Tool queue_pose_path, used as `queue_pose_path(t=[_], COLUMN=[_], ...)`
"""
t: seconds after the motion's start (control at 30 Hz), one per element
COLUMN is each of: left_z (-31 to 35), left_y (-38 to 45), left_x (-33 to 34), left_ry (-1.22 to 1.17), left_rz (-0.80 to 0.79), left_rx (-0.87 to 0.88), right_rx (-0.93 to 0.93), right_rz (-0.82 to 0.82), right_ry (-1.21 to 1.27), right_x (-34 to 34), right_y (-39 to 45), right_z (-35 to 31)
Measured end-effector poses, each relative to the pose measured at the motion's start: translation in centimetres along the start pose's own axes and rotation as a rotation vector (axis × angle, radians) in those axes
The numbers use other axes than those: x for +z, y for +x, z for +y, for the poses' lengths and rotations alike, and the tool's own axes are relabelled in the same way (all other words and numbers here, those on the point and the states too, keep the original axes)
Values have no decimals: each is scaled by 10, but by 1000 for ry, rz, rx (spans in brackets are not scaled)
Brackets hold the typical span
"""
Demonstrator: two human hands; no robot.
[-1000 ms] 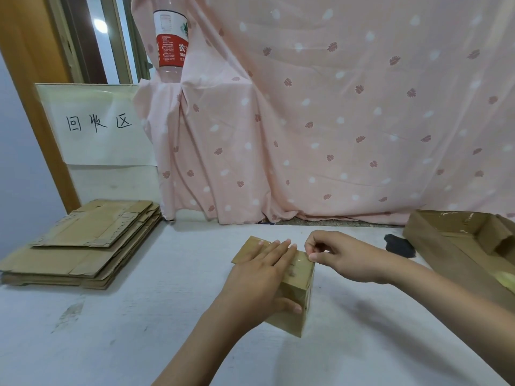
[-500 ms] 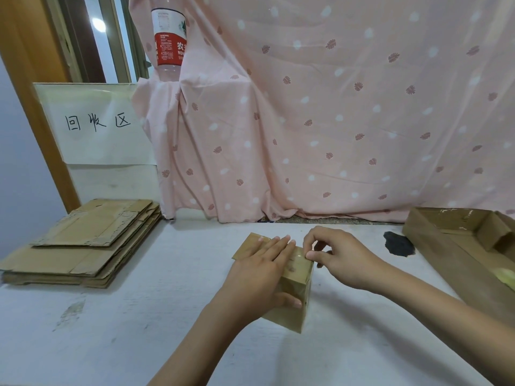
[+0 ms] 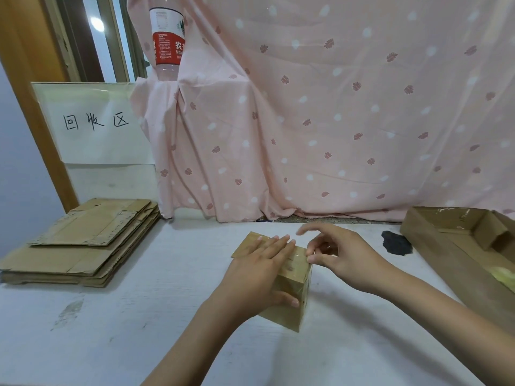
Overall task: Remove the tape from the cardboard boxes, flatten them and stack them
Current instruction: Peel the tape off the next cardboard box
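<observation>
Cardboard sheets, brown and flattened point(image 3: 83, 243), lie stacked at nine o'clock, while the left hand point(image 3: 259, 271) presses flat on the small taped brown cardboard box point(image 3: 289, 288) and the right hand point(image 3: 340, 254) pinches at its tape.

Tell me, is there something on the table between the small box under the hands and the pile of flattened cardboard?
Nothing visible. Bare table lies between the small box and the flattened pile at the left.

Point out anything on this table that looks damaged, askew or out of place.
Three things stand out. The dark patch on the white table beside the open box looks like a stain or chipped surface. A scuffed mark sits near the front left. The flattened cardboard stack is unevenly aligned, its sheets fanned out, edges ragged.
</observation>
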State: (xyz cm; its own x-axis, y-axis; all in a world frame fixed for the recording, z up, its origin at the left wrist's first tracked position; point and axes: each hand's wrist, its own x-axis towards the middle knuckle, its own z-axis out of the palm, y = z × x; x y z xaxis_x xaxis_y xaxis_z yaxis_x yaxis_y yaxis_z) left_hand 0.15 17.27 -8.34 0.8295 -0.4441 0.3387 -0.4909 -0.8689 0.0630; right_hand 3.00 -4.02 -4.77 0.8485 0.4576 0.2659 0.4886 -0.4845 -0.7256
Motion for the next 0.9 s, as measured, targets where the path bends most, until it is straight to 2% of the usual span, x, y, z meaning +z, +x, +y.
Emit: queue_pose_path(t=[0.13,0.2,0.4,0.5,0.57,0.7,0.83,0.9], left_z=[-1,-1,-3,-5,-8,-6,1,1], left_y=[0,0,2,2,1,2,8,9], left_x=[0,0,-2,-4,-4,-4,3,4], left_ry=[-6,-9,-23,-68,-60,-10,53,57], left_rz=[-5,-8,-18,-36,-37,-37,-35,-36], left_rx=[-3,-6,-2,-10,-17,-15,7,10], right_rx=[-91,-128,-37,-50,-37,-22,-127,-175], right_rz=[-10,1,-3,-99,-146,-81,-128,-144], right_ry=[-216,-216,149,354,368,123,-338,-449], right_x=[0,2,4,1,-3,-5,-8,-9], right_y=[6,4,-6,-9,-9,-10,-10,-9], right_z=[0,-1,9,11,9,-4,-9,-9])
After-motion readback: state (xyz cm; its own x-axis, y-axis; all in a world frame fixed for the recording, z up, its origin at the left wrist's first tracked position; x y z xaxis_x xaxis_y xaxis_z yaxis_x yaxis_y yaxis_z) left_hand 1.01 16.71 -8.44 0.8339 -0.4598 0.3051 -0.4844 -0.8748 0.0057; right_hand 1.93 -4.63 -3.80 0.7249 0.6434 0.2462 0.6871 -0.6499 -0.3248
